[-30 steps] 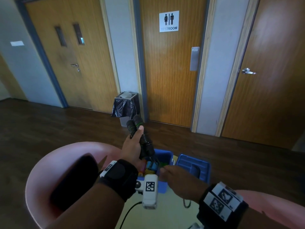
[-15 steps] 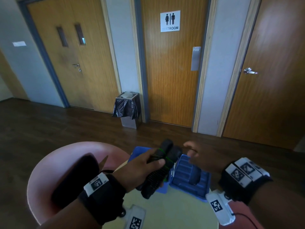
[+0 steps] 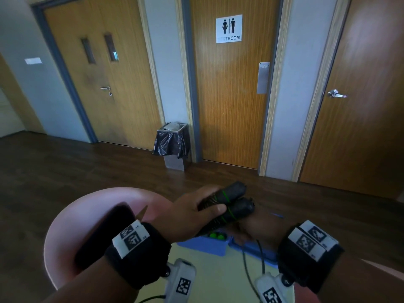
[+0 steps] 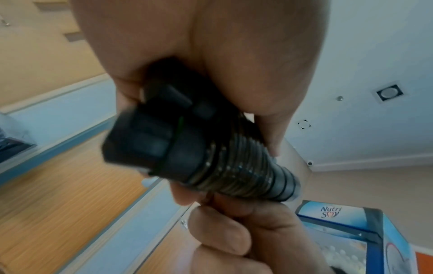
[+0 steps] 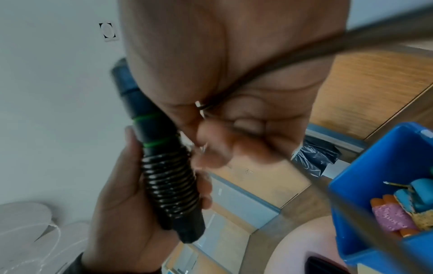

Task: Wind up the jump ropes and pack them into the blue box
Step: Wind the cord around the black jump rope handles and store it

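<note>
A black jump rope (image 3: 229, 204), its two handles side by side with green rings and cord coiled round them, lies in my left hand (image 3: 192, 213), which grips the coiled part above the blue box (image 3: 203, 246). My right hand (image 3: 255, 226) is just under and behind the handles. In the right wrist view its curled fingers (image 5: 222, 140) pinch the loose cord (image 5: 293, 63), which runs blurred across the palm, beside the jump rope (image 5: 168, 176). The left wrist view shows the jump rope (image 4: 187, 148) close up. The blue box (image 5: 365, 166) holds pink, orange and teal ropes.
The box's blue lid (image 3: 255, 250) lies right of it on a pale yellow table (image 3: 218, 276). A pink chair (image 3: 72, 215) with a black object on it stands at left. A lined bin (image 3: 172, 145) and wooden doors are across the dark floor.
My left hand tipped the rope from upright to lying sideways and drew it nearer. My right hand swung from below the handles, out to their right, then back beneath them.
</note>
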A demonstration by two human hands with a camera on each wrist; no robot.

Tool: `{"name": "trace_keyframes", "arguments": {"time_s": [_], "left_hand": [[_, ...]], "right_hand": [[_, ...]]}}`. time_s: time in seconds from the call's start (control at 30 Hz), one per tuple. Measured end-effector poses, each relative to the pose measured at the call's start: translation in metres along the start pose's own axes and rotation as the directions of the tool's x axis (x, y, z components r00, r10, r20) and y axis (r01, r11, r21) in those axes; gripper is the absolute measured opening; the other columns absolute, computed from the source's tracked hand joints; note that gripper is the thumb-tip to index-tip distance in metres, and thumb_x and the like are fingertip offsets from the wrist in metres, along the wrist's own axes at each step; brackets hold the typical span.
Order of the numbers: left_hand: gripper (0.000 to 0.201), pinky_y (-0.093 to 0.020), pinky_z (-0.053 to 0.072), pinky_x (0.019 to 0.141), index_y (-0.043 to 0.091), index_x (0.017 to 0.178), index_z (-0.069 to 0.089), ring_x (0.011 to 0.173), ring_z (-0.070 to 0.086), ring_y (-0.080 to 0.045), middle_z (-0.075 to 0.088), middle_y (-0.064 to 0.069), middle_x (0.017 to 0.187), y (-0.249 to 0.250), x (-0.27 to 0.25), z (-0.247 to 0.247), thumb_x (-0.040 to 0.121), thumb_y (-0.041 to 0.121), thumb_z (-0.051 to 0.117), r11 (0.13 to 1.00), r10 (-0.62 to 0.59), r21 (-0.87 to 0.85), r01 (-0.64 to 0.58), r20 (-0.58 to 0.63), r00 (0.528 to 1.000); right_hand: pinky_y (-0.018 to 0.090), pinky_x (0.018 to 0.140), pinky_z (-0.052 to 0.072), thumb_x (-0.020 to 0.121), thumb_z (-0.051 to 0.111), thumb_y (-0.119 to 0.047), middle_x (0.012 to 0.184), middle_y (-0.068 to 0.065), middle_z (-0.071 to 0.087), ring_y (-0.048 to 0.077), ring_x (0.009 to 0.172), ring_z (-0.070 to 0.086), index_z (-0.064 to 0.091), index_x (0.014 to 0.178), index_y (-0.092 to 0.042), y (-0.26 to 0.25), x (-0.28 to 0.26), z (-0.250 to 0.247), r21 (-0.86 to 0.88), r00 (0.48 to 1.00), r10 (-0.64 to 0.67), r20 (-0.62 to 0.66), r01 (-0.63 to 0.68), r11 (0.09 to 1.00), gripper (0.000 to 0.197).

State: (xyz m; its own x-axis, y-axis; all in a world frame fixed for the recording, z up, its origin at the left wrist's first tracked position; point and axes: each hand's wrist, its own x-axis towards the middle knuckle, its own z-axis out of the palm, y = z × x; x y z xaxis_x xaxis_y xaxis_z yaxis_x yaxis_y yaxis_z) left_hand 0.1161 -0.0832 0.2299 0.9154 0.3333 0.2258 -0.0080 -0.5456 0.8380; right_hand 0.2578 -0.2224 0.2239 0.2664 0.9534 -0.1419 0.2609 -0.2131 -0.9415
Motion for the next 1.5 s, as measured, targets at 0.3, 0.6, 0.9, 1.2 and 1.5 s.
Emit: {"name": "trace_keyframes", "arguments": {"time_s": [0.3, 0.6, 0.9, 1.2, 1.5], "left_hand": [[0.026, -0.038, 0.054, 0.068, 0.038, 0.082, 0.057, 0.068, 0.065, -0.010, 0.066, 0.001, 0.075, -0.023, -0.012, -0.019, 0.081, 0.064, 0.055, 0.952, -0.166, 0.259, 0.163, -0.008, 0.986], [0.046, -0.062, 0.056, 0.073, 0.026, 0.099, 0.063, 0.079, 0.070, -0.038, 0.068, -0.021, 0.090, -0.031, -0.021, -0.034, 0.078, 0.066, 0.068, 0.983, -0.182, 0.018, 0.181, 0.081, 0.980], [0.049, -0.038, 0.054, 0.069, 0.039, 0.109, 0.044, 0.076, 0.064, -0.013, 0.064, 0.010, 0.084, -0.014, -0.021, -0.023, 0.081, 0.077, 0.032, 0.594, -0.063, 0.803, 0.048, -0.013, 0.998], [0.042, -0.031, 0.046, 0.073, 0.028, 0.104, 0.048, 0.086, 0.062, -0.019, 0.052, 0.010, 0.085, -0.033, -0.032, -0.006, 0.091, 0.067, 0.045, 0.581, -0.233, 0.813, 0.036, 0.124, 0.965], [0.045, -0.026, 0.044, 0.072, 0.031, 0.108, 0.056, 0.086, 0.063, -0.011, 0.061, 0.012, 0.088, -0.022, -0.027, -0.009, 0.085, 0.070, 0.053, 0.628, -0.238, 0.775, 0.066, 0.111, 0.965]], "right_hand": [[0.035, 0.075, 0.051, 0.087, 0.058, -0.041, 0.088, -0.009, 0.065, 0.006, 0.080, 0.060, 0.059, 0.099, -0.031, -0.004, -0.006, -0.026, -0.693, 0.949, -0.292, 0.120, 0.291, 0.660, 0.016], [0.013, 0.056, 0.036, 0.091, 0.060, -0.052, 0.062, -0.018, 0.057, -0.005, 0.056, 0.051, 0.063, 0.078, -0.036, -0.034, 0.003, -0.034, -0.559, 0.965, -0.119, 0.235, 0.234, 0.796, 0.021], [0.027, 0.057, 0.040, 0.083, 0.072, -0.047, 0.071, -0.004, 0.063, 0.008, 0.061, 0.057, 0.067, 0.081, -0.017, -0.020, 0.009, -0.030, -0.758, 0.989, -0.056, 0.140, 0.143, 0.636, 0.030], [0.033, 0.058, 0.044, 0.092, 0.034, -0.069, 0.070, -0.006, 0.056, 0.011, 0.065, 0.054, 0.052, 0.077, -0.025, 0.008, 0.005, -0.036, -0.943, 0.947, -0.317, 0.060, 0.159, 0.294, 0.050], [0.038, 0.065, 0.049, 0.095, 0.016, -0.062, 0.072, -0.011, 0.055, 0.010, 0.066, 0.053, 0.050, 0.083, -0.031, 0.028, 0.012, -0.045, -0.892, 0.924, -0.381, 0.022, 0.190, 0.410, 0.047]]}}
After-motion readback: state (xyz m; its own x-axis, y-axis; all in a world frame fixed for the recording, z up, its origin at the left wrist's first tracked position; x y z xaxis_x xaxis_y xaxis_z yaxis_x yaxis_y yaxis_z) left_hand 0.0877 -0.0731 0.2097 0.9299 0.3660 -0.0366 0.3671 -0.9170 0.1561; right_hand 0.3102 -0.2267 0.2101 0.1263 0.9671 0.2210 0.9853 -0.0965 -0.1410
